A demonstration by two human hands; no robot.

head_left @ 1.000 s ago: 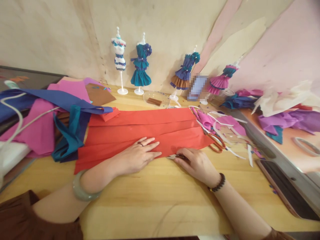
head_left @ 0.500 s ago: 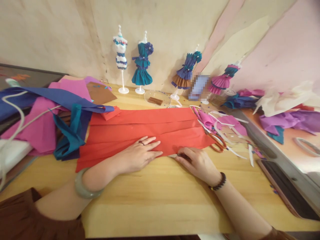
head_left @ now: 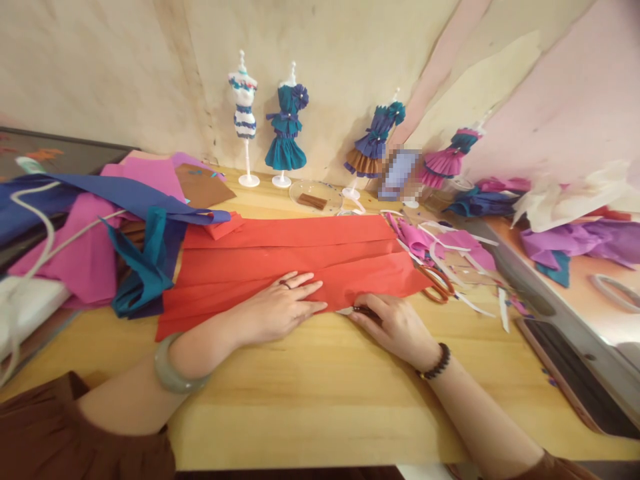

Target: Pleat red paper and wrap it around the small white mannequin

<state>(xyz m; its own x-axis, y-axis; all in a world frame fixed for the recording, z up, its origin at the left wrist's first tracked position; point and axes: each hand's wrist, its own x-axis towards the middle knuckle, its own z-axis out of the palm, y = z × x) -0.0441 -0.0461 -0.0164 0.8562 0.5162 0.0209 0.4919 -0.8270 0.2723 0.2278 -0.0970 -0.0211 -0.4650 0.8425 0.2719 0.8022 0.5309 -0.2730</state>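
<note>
At the near edge of the worktop, the right hand grasps a dark-handled blade, its tip directed left, just beside the fabric's near margin; contact cannot be confirmed. The left hand, gripping nothing, lies palm-down on the red fabric, left of the tip. The fabric extends beyond both hands, long axis left to right.

I'm looking right across the frame, and I'm finding no readable words, numbers, brands or signs. Right of upper centre, a bluish panel is showing only as coarse blocks; at lower right, the phone is showing a dark screen.
</note>
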